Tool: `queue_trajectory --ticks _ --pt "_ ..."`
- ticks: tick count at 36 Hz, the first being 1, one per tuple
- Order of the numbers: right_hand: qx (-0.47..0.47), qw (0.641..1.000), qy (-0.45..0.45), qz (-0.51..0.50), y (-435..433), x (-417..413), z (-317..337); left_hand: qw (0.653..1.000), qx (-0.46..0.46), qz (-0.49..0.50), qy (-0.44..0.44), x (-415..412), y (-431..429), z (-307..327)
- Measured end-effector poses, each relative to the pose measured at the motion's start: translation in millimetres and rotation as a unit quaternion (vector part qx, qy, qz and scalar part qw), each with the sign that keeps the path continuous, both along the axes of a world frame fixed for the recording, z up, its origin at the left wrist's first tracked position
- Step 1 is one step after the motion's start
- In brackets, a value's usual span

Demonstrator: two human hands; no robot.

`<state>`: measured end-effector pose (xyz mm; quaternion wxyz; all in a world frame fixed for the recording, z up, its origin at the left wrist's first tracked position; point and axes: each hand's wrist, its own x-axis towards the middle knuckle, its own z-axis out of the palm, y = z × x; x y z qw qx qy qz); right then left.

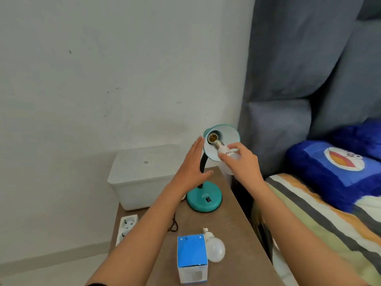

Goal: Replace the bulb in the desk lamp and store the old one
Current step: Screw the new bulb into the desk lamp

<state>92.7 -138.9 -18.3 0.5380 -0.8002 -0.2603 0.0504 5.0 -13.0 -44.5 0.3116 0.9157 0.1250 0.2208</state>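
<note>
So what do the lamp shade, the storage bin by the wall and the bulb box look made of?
Lamp shade: probably painted metal, teal outside, glossy white inside. Storage bin: translucent white plastic, matte. Bulb box: printed cardboard, going by its crisp folded edges.

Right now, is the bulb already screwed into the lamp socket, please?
No, the bulb in the right hand sits just outside the empty socket.

shade (226,139) rings socket (212,138), seemingly unblocked

two bulbs (226,159) (214,247), one lamp (204,199), perhaps one box (191,259).
</note>
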Motion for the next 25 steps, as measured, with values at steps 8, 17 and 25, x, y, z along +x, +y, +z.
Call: queue_trajectory --ticks 8,17,25 --pt "-0.031 0.999 -0.029 0.015 34 26 2 0.998 -0.016 -0.066 -0.019 40 26 7" --pt "-0.156 0.979 -0.127 -0.045 55 34 -5 0.995 -0.004 -0.091 -0.045 50 41 1" --pt "-0.238 0.950 -0.183 -0.087 70 35 -13 0.993 0.010 -0.094 -0.065 53 43 -4"
